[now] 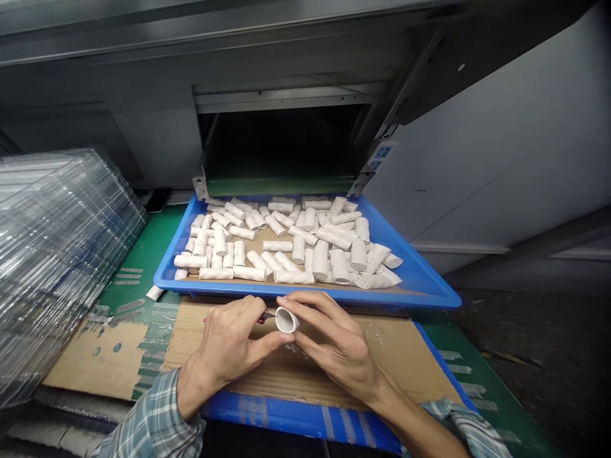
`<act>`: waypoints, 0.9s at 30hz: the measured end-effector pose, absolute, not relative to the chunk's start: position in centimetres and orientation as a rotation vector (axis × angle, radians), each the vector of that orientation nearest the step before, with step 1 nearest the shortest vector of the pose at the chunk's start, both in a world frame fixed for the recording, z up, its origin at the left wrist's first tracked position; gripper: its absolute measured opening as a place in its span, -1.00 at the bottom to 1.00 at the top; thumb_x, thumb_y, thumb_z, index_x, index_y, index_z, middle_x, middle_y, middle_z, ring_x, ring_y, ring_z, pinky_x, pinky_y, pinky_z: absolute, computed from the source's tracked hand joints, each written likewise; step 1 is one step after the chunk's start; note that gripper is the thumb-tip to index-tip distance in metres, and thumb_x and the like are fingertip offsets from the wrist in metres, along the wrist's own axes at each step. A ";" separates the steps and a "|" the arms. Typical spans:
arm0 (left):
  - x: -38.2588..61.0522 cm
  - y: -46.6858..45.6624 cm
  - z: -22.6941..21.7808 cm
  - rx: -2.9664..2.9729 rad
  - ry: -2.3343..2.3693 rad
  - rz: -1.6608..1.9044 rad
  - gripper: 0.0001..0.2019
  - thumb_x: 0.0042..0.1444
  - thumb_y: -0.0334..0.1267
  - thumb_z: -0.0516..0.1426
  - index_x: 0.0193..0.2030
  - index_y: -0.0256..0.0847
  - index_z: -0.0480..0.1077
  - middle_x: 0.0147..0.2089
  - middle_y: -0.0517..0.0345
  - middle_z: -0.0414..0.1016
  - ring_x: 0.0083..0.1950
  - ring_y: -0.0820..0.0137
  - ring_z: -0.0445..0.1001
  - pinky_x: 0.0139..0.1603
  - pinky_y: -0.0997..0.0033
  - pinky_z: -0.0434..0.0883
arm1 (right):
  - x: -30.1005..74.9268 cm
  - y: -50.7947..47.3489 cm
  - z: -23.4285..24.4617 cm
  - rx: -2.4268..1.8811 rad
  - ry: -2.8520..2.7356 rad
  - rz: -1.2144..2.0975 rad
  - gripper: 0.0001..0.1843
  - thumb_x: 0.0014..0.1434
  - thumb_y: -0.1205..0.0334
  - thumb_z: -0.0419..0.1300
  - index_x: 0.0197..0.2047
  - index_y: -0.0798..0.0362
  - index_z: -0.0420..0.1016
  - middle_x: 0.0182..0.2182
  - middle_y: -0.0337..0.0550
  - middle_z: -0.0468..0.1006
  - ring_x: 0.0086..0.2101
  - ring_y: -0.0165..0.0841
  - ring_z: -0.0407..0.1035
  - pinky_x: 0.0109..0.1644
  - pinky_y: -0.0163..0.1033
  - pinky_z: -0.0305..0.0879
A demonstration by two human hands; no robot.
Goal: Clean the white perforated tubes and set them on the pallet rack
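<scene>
The white ceramic tube [286, 320] sits between the 2 hands, just in front of the blue tray [305, 289], held above a cardboard sheet [305, 375]. Its long axis runs roughly level from left to right, and its open end points toward the left hand [226, 343].

The right hand [334, 343] curls around the tube with its fingers [310, 305] pressed together over the top. The left hand's fingers [238, 312] pinch a red-handled craft knife [261, 317], with its metal tip just beside the tube's rim, while the left thumb [272, 340] reaches toward the tube.

Beyond the blue tray's near rim, dozens of similar white tubes [286, 248] lie at mixed angles on a brown liner, some showing small holes. The cardboard sheet rests on a second blue tray [286, 413] nearer the person. Left of the blue tray are a green mat [143, 248] and a stack of clear plastic sheets [57, 254]. Behind it, a grey machine [143, 127] has a dark opening [281, 146].
</scene>
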State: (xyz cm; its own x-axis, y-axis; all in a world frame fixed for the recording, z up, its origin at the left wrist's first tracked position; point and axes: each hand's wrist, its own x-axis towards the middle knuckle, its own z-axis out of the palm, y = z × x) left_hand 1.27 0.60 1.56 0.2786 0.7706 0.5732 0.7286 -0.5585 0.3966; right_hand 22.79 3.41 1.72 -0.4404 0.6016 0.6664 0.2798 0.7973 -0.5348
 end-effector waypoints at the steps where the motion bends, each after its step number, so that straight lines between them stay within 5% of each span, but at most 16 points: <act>1: 1.3 0.6 1.6 2.481 1.451 1.154 -0.45 0.50 0.23 -0.03 -0.35 -0.17 0.33 -0.44 0.21 0.44 -0.45 0.42 0.42 -0.41 0.37 0.22 | 22.8 3.4 1.7 -0.654 -2.048 0.425 -0.48 0.45 0.39 0.25 0.40 -0.14 0.45 0.04 -0.05 0.59 0.01 -0.20 0.55 0.07 -0.09 0.52; 11: 1.2 0.6 2.0 2.502 1.332 1.143 -0.46 0.55 0.10 -0.04 -0.44 -0.16 0.27 -0.52 0.26 0.35 -0.53 0.47 0.29 -0.46 0.35 0.13 | 22.9 3.3 2.2 -0.662 -2.060 0.364 -0.52 0.46 0.38 0.25 0.38 -0.12 0.49 0.01 -0.03 0.63 -0.02 -0.19 0.58 0.03 -0.07 0.54; 18: 1.0 0.4 2.2 2.405 1.151 1.463 -0.78 0.51 -0.13 0.12 -0.17 -0.18 0.36 -0.44 0.26 0.45 -0.52 0.51 0.34 -0.45 0.52 0.29 | 22.7 3.2 1.6 -0.685 -1.934 0.545 -0.61 0.42 0.23 0.34 0.27 -0.03 0.51 0.00 -0.01 0.68 -0.02 -0.21 0.61 0.09 -0.12 0.59; 23: 0.8 1.4 1.2 2.579 1.230 1.442 -0.68 0.42 -0.38 0.15 -0.40 -0.14 0.24 -0.55 0.35 0.22 -0.57 0.51 0.20 -0.50 0.44 0.16 | 22.7 2.7 3.3 -0.507 -1.821 0.631 -0.56 0.39 0.01 0.38 0.21 0.03 0.48 -0.07 -0.02 0.71 -0.08 -0.26 0.65 0.05 -0.18 0.62; 27: 0.0 1.4 0.5 2.646 1.234 1.327 -0.63 0.39 -0.32 0.19 -0.47 -0.14 0.23 -0.57 0.35 0.22 -0.60 0.53 0.19 -0.52 0.46 0.19 | 25.2 -2.6 3.6 -0.494 -1.905 0.398 -0.49 0.34 0.01 0.43 0.26 -0.09 0.46 -0.18 -0.17 0.74 -0.17 -0.27 0.69 -0.05 -0.24 0.66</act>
